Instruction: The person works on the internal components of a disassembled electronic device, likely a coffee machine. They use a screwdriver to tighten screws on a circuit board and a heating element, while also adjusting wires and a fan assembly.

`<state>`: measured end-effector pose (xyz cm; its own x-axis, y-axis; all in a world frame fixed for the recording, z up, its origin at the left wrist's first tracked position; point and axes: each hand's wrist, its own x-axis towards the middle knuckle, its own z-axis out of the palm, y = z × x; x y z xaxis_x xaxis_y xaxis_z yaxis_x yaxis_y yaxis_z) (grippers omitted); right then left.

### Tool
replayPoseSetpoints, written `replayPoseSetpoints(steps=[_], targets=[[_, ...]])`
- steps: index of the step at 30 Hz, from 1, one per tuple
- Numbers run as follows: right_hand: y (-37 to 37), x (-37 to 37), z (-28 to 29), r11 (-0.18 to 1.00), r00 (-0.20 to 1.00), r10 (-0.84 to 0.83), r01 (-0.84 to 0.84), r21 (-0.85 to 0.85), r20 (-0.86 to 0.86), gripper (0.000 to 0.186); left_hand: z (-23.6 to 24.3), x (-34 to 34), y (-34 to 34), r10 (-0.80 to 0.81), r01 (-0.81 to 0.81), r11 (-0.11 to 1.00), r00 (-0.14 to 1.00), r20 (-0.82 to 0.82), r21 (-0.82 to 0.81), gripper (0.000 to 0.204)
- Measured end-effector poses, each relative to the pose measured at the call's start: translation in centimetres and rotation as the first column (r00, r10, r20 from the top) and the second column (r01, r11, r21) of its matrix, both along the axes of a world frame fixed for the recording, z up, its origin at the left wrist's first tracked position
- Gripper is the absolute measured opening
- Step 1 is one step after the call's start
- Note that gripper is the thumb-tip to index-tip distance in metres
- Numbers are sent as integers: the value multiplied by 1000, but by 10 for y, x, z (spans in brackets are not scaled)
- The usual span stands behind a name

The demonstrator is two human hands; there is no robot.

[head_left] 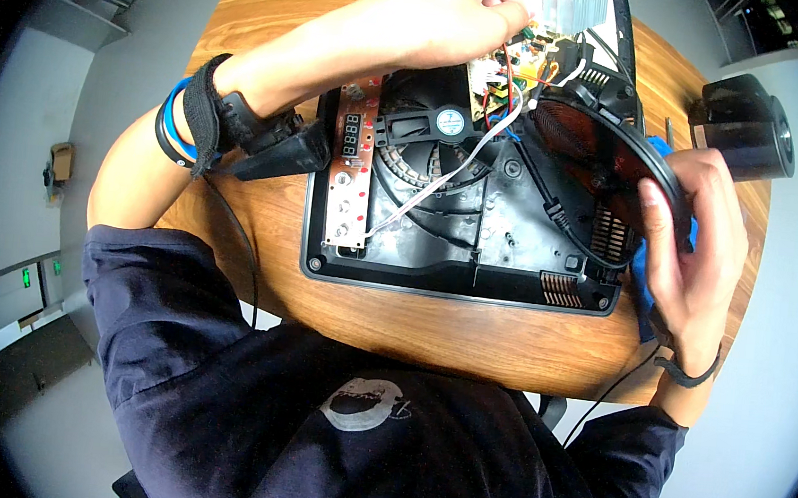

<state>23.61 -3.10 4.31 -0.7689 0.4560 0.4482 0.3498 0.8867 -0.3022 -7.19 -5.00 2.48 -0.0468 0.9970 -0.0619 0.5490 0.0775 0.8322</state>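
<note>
An opened induction cooker base, a black plastic casing (pixel 519 283), lies on the table. My right hand (pixel 704 233) grips the rim of a round induction coil (pixel 606 158), tilted up over the casing's right side. At the far side, my left hand (pixel 462 17) has its fingers pinched together above the green-and-tan circuit board (pixel 509 74), beside a silver heat sink (pixel 574 8); what they hold is hidden. A cooling fan (pixel 428 133) sits in the casing's middle. Along its left edge lies a narrow display board (pixel 350 174), joined to white wires (pixel 452 180).
The wooden table (pixel 411 331) has a curved near edge close to my body. A black cylindrical container (pixel 742 123) stands at the right edge. A blue cloth (pixel 645 289) lies beside the casing under my right hand. A black device (pixel 280 148) is strapped to my left wrist.
</note>
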Motion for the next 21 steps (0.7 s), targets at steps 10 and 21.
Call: replayPoseSetpoints(steps=[10,21], targets=[[-14,3,-4,997,1000,20,-18,74,-18,28,-11,2,2,-15,12,995,999,39,95,33],[0,8,0,1000,996,-30,30,-5,-84,25,-14,5,9,21,-20,999,999,-27,31,31]])
